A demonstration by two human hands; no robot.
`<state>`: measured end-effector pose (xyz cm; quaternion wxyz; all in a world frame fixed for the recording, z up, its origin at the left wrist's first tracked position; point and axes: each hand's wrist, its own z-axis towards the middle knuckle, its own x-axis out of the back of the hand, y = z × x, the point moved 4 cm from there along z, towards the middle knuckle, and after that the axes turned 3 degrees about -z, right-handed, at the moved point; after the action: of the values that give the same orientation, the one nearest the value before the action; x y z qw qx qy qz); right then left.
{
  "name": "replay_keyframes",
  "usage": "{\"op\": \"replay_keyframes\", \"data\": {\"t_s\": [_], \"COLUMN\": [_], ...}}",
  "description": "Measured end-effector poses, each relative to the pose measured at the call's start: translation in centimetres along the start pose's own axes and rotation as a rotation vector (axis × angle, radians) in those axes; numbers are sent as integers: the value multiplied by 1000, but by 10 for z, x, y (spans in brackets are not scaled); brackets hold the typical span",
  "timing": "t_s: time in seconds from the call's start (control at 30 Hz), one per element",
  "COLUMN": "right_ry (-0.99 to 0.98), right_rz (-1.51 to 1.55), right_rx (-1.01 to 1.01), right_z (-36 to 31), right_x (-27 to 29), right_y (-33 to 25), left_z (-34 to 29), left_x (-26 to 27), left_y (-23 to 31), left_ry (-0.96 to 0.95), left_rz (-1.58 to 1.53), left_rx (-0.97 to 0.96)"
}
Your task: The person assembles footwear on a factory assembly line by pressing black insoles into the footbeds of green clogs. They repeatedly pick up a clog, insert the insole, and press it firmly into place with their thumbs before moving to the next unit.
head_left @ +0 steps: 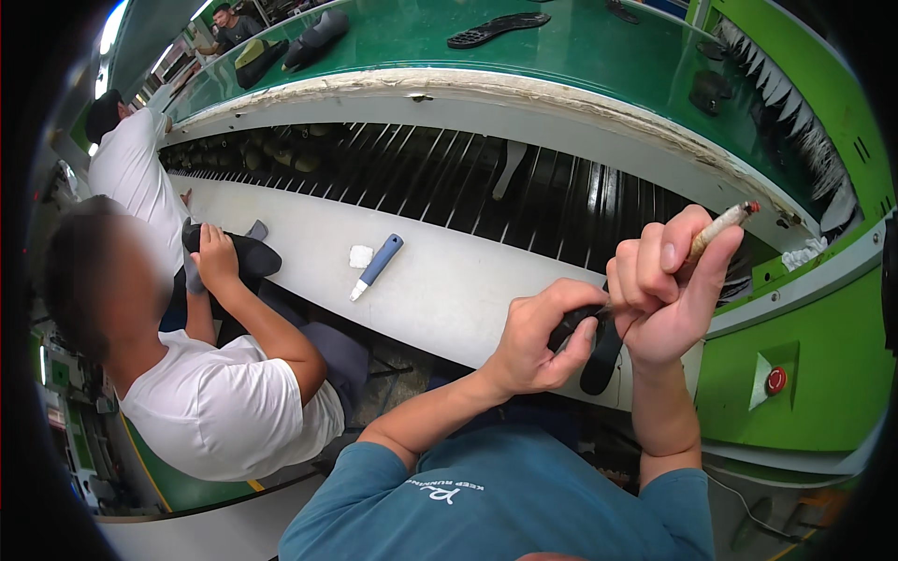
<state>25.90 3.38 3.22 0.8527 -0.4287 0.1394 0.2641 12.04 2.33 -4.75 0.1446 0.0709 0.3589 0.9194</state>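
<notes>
My left hand (544, 338) is closed around a small black piece (572, 323), mostly hidden by the fingers; it looks like a shoe part. Beside it, my right hand (662, 285) grips a slim stick wrapped in pale tape (722, 229), whose red-tipped end points up and right. The stick's lower end is hidden in the fist, close to the black piece. Below my hands a black shoe sole (601, 363) lies on the white work ledge (449, 304). Farther left on that ledge are a blue-handled tool with a white tip (376, 267) and a crumpled white wad (360, 255).
Behind the ledge runs a roller conveyor (449, 178) under a green-topped shelf (393, 51) with shoes and soles on it. A co-worker (224, 402) sits close on my left, holding a dark shoe (245, 252). Right of me stands a green machine with a red button (775, 380).
</notes>
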Motion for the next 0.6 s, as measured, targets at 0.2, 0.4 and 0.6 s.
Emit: {"op": "replay_keyframes", "data": {"t_s": [0.2, 0.4, 0.6], "right_ry": [224, 415, 251], "right_rz": [-132, -1727, -2257], "right_rx": [-94, -354, -471], "right_z": [-22, -160, -240], "right_x": [37, 224, 230], "right_y": [-35, -27, -15], "left_z": [-3, -2, 2], "left_x": [-9, 12, 10], "left_y": [10, -1, 1], "left_ry": [-107, -34, -36], "left_rz": [53, 0, -33], "left_rx": [-79, -49, -75]}}
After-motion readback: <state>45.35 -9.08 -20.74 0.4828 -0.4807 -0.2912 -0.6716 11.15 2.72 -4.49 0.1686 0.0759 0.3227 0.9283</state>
